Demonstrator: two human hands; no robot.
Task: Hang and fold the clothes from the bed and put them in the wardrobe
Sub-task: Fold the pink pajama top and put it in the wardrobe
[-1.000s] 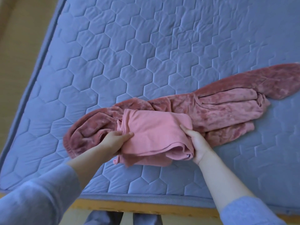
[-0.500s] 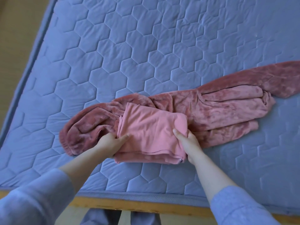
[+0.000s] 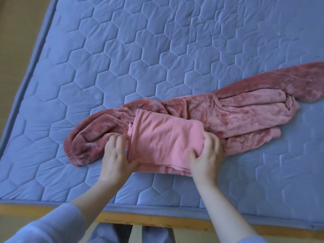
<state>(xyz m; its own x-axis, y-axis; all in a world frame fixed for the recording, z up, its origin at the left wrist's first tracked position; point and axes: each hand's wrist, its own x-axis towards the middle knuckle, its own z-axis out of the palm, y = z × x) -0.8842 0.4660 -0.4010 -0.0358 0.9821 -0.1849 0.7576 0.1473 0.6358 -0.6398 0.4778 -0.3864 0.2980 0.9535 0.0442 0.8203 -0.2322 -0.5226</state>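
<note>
Folded pink cloth (image 3: 166, 142) lies flat on the bed (image 3: 122, 58), toward the near edge, about midway along it. Its far half overlaps a darker pink fleece garment (image 3: 245, 118); its near half rests on bare mattress.

Left hand (image 3: 115, 155) is at the cloth's left edge, thumb over the near-left corner and fingers curled in at the side, slightly blurred. Right hand (image 3: 205, 155) is at the right edge, thumb on top and fingers wrapped round the fold. Both grip the cloth, which sits between them.

The fleece garment runs long across the bed. One cuffed end is just left of the left hand; the other goes out of view at the right.

A narrow strip of mattress separates the cloth from the near edge and the wooden frame (image 3: 157, 220). A wide stretch of quilted surface lies beyond the clothes, toward the far side and left edge.
</note>
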